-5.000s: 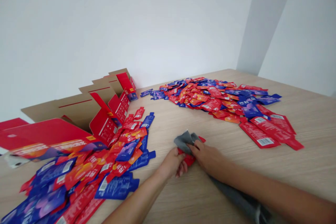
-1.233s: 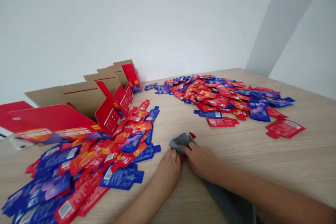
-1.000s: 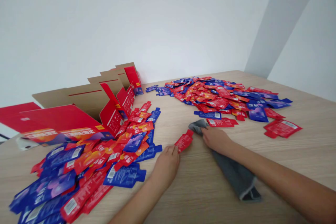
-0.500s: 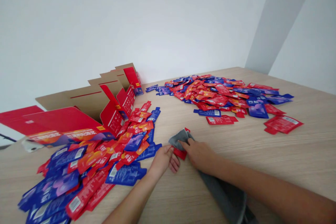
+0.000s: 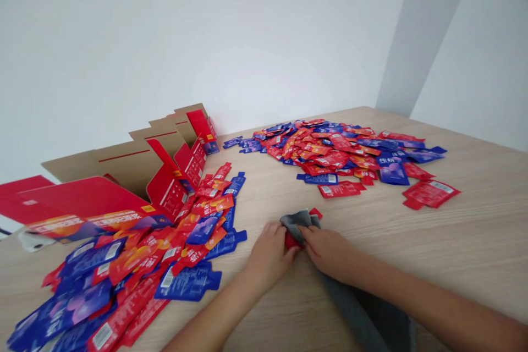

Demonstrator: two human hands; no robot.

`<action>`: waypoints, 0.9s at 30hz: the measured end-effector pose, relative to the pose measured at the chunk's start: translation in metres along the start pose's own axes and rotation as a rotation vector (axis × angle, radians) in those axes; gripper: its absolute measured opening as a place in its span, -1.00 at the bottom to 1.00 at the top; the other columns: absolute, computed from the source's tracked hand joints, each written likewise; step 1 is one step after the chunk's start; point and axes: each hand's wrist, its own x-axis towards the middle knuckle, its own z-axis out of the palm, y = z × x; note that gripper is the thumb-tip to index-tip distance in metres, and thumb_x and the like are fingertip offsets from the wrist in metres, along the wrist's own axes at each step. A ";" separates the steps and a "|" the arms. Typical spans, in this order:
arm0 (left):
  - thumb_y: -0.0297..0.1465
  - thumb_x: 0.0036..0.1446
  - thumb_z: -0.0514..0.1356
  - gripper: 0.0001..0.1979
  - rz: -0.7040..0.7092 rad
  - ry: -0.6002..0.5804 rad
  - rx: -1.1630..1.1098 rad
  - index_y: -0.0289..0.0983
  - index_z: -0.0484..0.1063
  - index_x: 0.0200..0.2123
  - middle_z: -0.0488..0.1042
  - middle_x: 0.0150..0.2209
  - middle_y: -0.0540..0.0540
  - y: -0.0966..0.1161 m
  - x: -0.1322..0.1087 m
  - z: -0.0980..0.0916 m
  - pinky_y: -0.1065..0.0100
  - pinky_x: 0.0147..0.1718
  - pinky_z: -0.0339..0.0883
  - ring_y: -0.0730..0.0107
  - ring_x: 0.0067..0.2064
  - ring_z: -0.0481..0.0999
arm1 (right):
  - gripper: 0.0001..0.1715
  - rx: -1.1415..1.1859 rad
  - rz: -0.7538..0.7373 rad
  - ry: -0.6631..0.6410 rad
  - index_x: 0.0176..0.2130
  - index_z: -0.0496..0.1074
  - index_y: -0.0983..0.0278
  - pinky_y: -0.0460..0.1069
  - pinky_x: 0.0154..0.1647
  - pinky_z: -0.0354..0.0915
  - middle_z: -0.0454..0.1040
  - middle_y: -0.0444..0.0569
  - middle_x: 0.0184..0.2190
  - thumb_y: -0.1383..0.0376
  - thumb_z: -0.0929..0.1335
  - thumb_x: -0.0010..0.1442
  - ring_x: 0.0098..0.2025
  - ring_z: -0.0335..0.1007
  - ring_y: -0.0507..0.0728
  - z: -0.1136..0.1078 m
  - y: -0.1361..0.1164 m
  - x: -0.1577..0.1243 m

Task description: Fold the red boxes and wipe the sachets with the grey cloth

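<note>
Near the middle of the table, my left hand (image 5: 272, 250) is closed on a red sachet (image 5: 291, 241); most of the sachet is hidden by fingers and cloth. My right hand (image 5: 330, 253) presses a folded grey cloth (image 5: 300, 219) over that sachet, its fingers bent into the fabric. A red corner of the sachet pokes out beyond the cloth. The rest of the cloth trails under my right forearm toward the table's front edge. Left of my hands lies a spread pile of red and blue sachets (image 5: 152, 253), several with barcodes facing up.
Open red cardboard boxes (image 5: 107, 198) stand in a row at the left, brown flaps raised. A larger heap of red and blue sachets (image 5: 330, 148) covers the far part of the wooden table (image 5: 264, 187). A white wall (image 5: 247, 38) rises behind.
My left hand has gone from pinching the sachet's near corner to curling round its left side. The cloth has bunched up more under my right hand. The whole view has shifted slightly.
</note>
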 end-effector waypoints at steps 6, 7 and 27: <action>-0.43 0.06 0.13 -0.66 0.052 -0.113 0.461 -0.50 0.37 -0.10 0.42 -0.08 -0.42 0.022 0.005 0.019 0.13 -0.15 0.35 0.02 -0.06 0.41 | -0.50 0.085 0.091 0.089 0.10 0.31 0.28 0.03 -0.09 0.23 0.49 0.08 -0.11 0.39 0.13 0.20 -0.11 0.41 0.18 -0.010 0.043 -0.011; -0.46 0.06 0.11 -0.70 0.038 -0.108 0.483 -0.50 0.39 -0.13 0.44 -0.11 -0.41 0.020 0.005 0.018 0.15 -0.20 0.37 0.02 -0.09 0.43 | -0.52 0.083 0.128 0.099 0.07 0.34 0.26 0.04 -0.10 0.24 0.49 0.07 -0.12 0.39 0.14 0.19 -0.12 0.42 0.18 -0.013 0.053 -0.012; -0.39 0.02 0.15 -0.58 0.005 0.032 -0.230 -0.36 0.27 -0.01 0.38 0.02 -0.30 0.017 0.101 0.027 0.16 -0.06 0.32 0.16 0.01 0.39 | -0.75 0.036 0.397 0.462 -0.19 0.36 0.30 0.00 -0.25 0.22 0.49 0.10 -0.24 0.33 0.15 0.23 -0.21 0.41 0.20 -0.057 0.105 -0.028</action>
